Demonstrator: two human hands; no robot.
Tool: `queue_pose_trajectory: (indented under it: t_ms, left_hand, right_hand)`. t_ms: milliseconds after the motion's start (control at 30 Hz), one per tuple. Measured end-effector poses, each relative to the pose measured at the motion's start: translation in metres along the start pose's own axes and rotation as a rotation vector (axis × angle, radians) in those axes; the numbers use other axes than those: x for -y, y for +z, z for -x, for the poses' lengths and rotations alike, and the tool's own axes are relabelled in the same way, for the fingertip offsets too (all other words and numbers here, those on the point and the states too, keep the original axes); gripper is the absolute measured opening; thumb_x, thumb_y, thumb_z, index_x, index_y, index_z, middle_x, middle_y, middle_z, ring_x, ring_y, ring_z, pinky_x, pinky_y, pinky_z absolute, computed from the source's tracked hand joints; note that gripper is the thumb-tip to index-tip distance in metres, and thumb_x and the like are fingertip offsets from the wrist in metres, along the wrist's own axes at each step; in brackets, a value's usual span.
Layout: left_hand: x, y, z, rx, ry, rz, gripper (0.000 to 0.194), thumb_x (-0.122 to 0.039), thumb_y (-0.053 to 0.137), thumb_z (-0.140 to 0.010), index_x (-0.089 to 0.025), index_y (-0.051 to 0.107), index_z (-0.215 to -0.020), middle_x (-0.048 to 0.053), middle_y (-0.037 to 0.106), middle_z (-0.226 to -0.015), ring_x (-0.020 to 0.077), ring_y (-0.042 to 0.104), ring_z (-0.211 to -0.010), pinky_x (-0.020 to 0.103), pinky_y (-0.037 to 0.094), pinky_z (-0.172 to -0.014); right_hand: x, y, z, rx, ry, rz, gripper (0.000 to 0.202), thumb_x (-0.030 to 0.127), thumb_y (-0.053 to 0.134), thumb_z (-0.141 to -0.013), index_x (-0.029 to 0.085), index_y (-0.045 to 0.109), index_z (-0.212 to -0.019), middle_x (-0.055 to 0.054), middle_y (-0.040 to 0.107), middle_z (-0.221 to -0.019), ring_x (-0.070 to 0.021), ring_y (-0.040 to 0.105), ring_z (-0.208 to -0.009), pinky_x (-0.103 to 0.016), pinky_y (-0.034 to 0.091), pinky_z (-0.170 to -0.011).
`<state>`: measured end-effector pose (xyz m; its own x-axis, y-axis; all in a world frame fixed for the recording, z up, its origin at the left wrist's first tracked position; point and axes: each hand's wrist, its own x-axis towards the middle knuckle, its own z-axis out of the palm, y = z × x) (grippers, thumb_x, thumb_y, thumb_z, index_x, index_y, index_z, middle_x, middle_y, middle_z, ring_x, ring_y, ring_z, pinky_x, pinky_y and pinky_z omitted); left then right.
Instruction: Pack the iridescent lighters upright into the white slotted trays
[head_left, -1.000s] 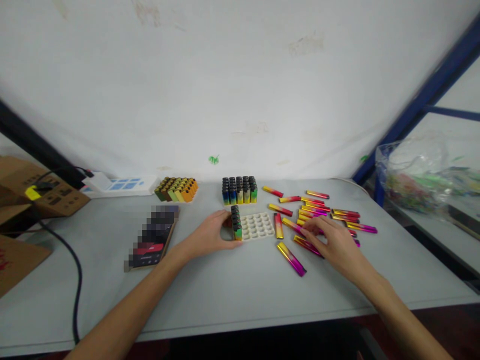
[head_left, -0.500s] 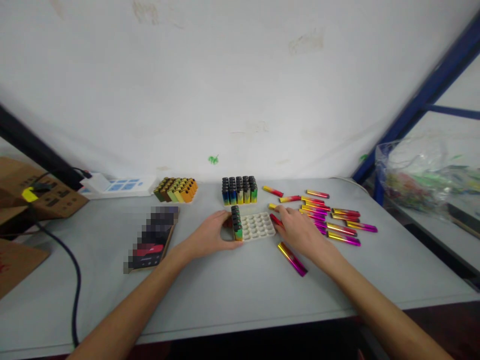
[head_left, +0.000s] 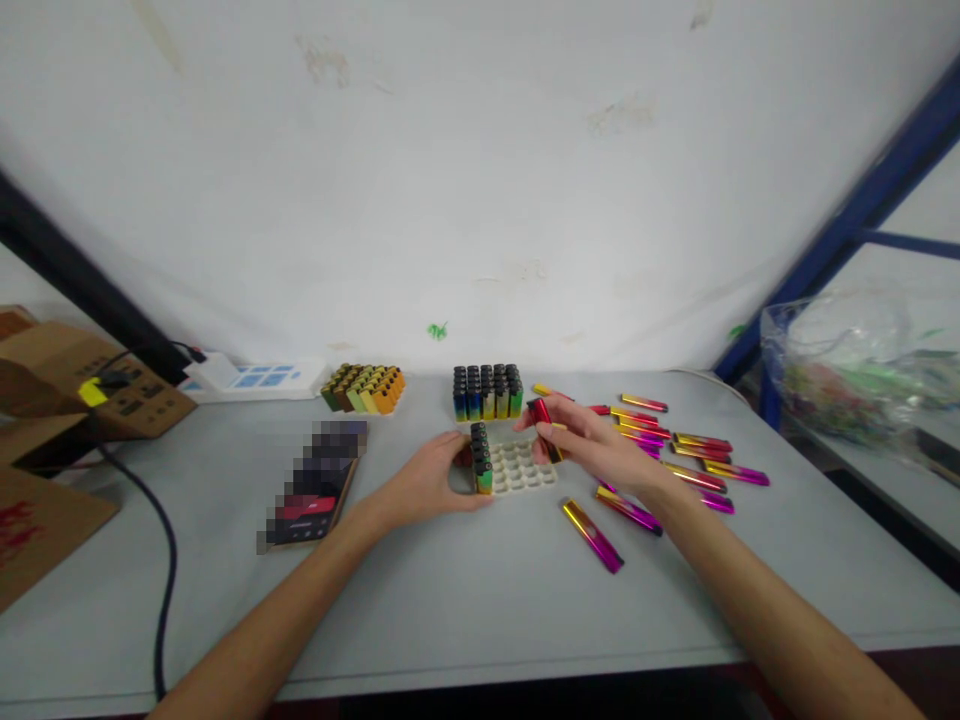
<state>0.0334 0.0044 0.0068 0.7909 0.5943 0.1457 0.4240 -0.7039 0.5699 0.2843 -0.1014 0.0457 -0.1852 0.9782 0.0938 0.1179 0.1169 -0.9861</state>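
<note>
My left hand [head_left: 431, 482] is closed around the left end of a white tray [head_left: 536, 478] of small round-edged sockets, its thumb along the front. A row of green lighters [head_left: 481, 470] with black tops stands upright in the tray's leftmost column, beside my fingers; the other sockets I can see hold nothing. Above the tray's right part, my right hand [head_left: 589, 440] pinches a red and gold lighter [head_left: 544, 425] at a tilt, black end up. Near that hand, a gold and purple lighter [head_left: 592, 535] lies on the table, with another one [head_left: 630, 510] behind it.
More red, gold and purple lighters [head_left: 697, 478] lie scattered at the right. Behind the tray stands a full block of black-topped lighters [head_left: 487, 390], with a block of yellow and green ones [head_left: 365, 388] farther left. A phone [head_left: 315, 490], power strip [head_left: 262, 378], cable [head_left: 171, 540] and cardboard boxes [head_left: 112, 375] occupy the left.
My right hand has lifted a red lighter from the table and brought it left over the tray. One gold and purple lighter now lies nearer the front. The left hand keeps its hold.
</note>
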Motion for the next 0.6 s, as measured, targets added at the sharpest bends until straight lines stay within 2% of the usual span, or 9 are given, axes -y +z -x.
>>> queue_pose_trajectory:
  t_ms: [67,133,233,333,433,600]
  left_hand:
    - [0.000,0.000,0.000,0.000,0.003,0.004,0.047,-0.046,0.084,-0.072,-0.017,0.065,-0.104,0.010,0.072,-0.106,0.0297,0.067,-0.095,0.039,0.054,-0.087]
    - [0.000,0.000,0.000,-0.001,0.008,0.008,0.047,-0.045,0.083,-0.072,-0.017,0.065,-0.105,0.010,0.071,-0.106,0.0294,0.067,-0.095,0.039,0.054,-0.086]
    - [-0.001,0.000,0.000,-0.004,0.010,0.007,0.048,-0.046,0.083,-0.072,-0.017,0.066,-0.106,0.009,0.072,-0.105,0.0283,0.066,-0.092,0.039,0.054,-0.083]
    - [-0.002,-0.001,0.000,-0.007,0.008,0.008,0.047,-0.045,0.084,-0.072,-0.017,0.066,-0.105,0.009,0.071,-0.103,0.0274,0.065,-0.090,0.038,0.054,-0.082]
    - [-0.002,-0.001,0.000,-0.006,0.014,0.014,0.045,-0.044,0.084,-0.072,-0.018,0.065,-0.103,0.008,0.071,-0.103,0.0266,0.065,-0.090,0.037,0.054,-0.082]
    - [0.002,0.000,-0.001,-0.001,0.018,-0.024,0.047,-0.049,0.084,-0.072,-0.017,0.064,-0.099,0.008,0.070,-0.099,0.0276,0.065,-0.089,0.037,0.053,-0.081]
  right_hand:
    - [-0.005,0.009,-0.004,-0.065,0.000,-0.133,0.032,0.055,0.058,-0.098,0.025,0.051,-0.106,0.001,0.063,-0.087,-0.0125,0.052,-0.065,-0.027,0.046,-0.062]
    - [-0.012,0.016,-0.007,-0.156,0.031,-0.224,0.038,0.061,0.061,-0.095,0.026,0.046,-0.098,0.007,0.050,-0.073,-0.0095,0.037,-0.053,-0.023,0.032,-0.049]
    - [-0.021,0.020,-0.008,-0.322,0.082,-0.166,0.047,0.071,0.060,-0.090,0.025,0.048,-0.089,0.010,0.033,-0.061,-0.0093,0.025,-0.047,-0.023,0.020,-0.044]
    - [-0.029,0.017,-0.009,-0.479,0.051,0.042,0.054,0.074,0.056,-0.089,0.023,0.047,-0.071,0.007,0.035,-0.057,-0.0105,0.029,-0.048,-0.026,0.021,-0.045]
    - [-0.036,0.013,-0.009,-0.611,0.016,0.294,0.055,0.068,0.055,-0.088,0.024,0.039,-0.058,0.004,0.036,-0.053,-0.0120,0.033,-0.051,-0.028,0.024,-0.048]
    - [-0.038,0.013,-0.008,-0.627,0.015,0.440,0.041,0.053,0.048,-0.087,0.024,0.041,-0.059,0.003,0.038,-0.053,-0.0140,0.039,-0.055,-0.028,0.026,-0.053]
